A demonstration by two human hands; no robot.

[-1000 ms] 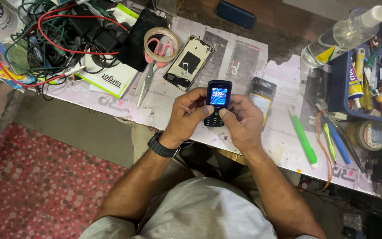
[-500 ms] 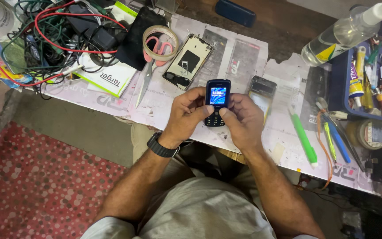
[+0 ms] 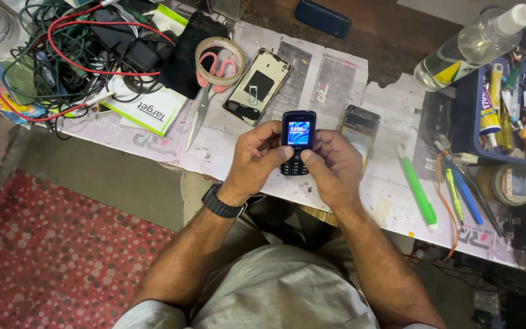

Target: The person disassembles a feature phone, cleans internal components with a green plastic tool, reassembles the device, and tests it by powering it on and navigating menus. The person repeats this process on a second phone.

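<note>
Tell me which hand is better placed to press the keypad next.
Probably the right hand: its thumb lies on the keypad of the lit keypad phone, while the left hand cradles the phone's side, its thumb off the keys.

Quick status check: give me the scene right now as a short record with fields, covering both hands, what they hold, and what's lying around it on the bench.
left hand: grips the left side of the keypad phone, wristwatch on the wrist
right hand: holds the phone's right side, thumb on the keys
phone state: upright in both hands, screen lit
behind phone: opened phone back, scissors under a tape roll
right of hands: green pen, blue tray of tools, spray bottle
far left: tangled cables
surface: bench covered with newspaper
</note>
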